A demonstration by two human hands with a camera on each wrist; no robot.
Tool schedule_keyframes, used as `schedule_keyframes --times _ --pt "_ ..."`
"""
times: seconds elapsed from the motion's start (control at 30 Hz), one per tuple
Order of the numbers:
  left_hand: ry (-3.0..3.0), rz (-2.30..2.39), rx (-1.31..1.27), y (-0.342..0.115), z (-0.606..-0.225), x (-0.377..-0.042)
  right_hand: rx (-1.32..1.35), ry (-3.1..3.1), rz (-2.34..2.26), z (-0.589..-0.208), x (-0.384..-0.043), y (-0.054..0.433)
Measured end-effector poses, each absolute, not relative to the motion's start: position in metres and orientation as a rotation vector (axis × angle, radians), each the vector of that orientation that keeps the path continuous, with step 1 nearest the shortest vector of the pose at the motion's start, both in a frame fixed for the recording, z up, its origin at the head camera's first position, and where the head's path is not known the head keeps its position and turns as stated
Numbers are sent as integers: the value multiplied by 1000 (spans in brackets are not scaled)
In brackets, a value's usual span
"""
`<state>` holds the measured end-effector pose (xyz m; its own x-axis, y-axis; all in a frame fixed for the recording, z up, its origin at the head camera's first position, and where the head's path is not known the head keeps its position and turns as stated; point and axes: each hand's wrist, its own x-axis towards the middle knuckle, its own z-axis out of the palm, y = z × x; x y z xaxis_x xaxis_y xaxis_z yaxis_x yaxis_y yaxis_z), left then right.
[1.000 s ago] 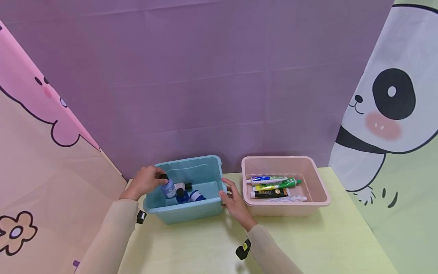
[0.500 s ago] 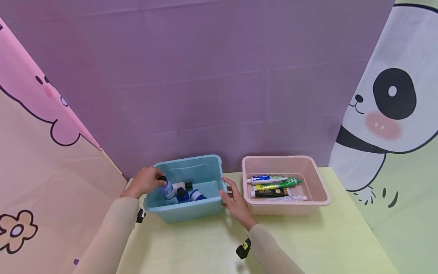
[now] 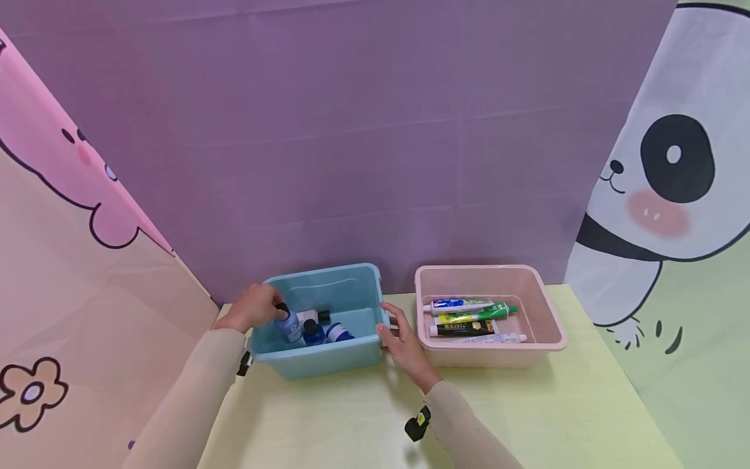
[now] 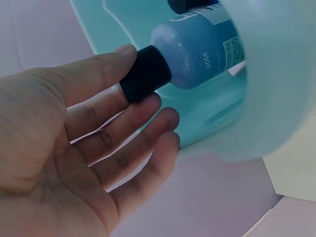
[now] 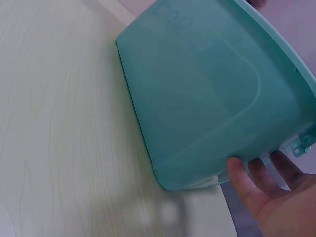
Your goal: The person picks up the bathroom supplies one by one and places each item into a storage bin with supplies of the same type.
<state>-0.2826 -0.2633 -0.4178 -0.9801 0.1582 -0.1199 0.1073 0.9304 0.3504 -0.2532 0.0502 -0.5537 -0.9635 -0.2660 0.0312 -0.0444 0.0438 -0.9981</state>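
My left hand (image 3: 253, 307) reaches over the left end of the blue bin (image 3: 334, 359) and pinches the black cap of a light blue bottle (image 3: 289, 327) between thumb and fingers. In the left wrist view the bottle (image 4: 190, 52) leans inside the bin, its lettered label partly behind the rim. Beside it are a dark blue bottle (image 3: 314, 335) with a black cap, a white bottle (image 3: 307, 316) lying down, and a blue bottle with a white label (image 3: 338, 333). My right hand (image 3: 405, 348) touches the bin's right end, fingertips (image 5: 236, 164) against its outer wall.
To the right stands a pink bin (image 3: 492, 357) holding several toothpaste tubes (image 3: 463, 329). Both bins rest on a pale yellow table (image 3: 328, 423). Close behind is a purple backdrop (image 3: 351, 143), with printed side panels left and right.
The left hand and the light blue bottle have shifted only slightly, the bottle sitting a little lower in the bin. The right hand stays at the bin's end.
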Motion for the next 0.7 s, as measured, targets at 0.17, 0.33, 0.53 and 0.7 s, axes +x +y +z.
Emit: schedule_keyframes --times 0.17,0.33,0.53,0.7 --pt "2938 457 208 -261 -420 -284 -312 2140 -2039 -552 -252 50" --pt "2950 424 210 -261 -422 -285 -314 2133 -2042 -551 -252 50" --pt "2985 426 200 -263 -426 -284 -317 2133 -2045 -551 -251 50" --pt "3029 491 183 -263 -427 -281 -318 2133 -2044 -550 -251 51"
